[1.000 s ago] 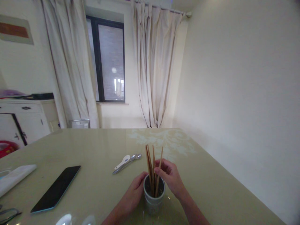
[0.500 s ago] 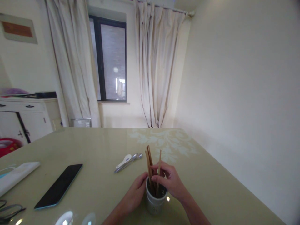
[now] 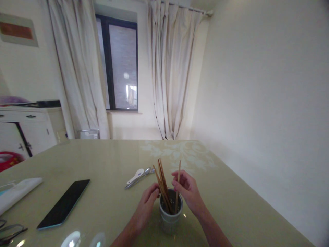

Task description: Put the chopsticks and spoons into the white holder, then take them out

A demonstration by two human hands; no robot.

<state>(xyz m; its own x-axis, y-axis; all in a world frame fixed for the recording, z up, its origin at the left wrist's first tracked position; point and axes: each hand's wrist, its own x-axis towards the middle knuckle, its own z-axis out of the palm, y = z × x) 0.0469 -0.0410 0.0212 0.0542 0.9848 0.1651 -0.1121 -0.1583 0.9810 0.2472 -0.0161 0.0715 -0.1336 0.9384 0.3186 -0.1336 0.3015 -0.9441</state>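
Note:
A grey cup stands upright on the table in front of me, with small holes in its bottom. Several wooden chopsticks lean to the left inside it. At its upper left side is my left hand, thumb near the rim and fingers curled round behind, partly hidden. My right hand pinches a single chopstick between thumb and fingers, above the right of the rim. That chopstick is nearly upright, its lower end inside the cup.
Beyond the cup lie a white spoon and metal cutlery. To the left are a dark phone, a white packet and eyeglasses. A wall runs along the table's right side.
My right hand has moved slightly right with its chopstick, away from the others. The other chopsticks now lean further left, and my left hand has shifted a little left.

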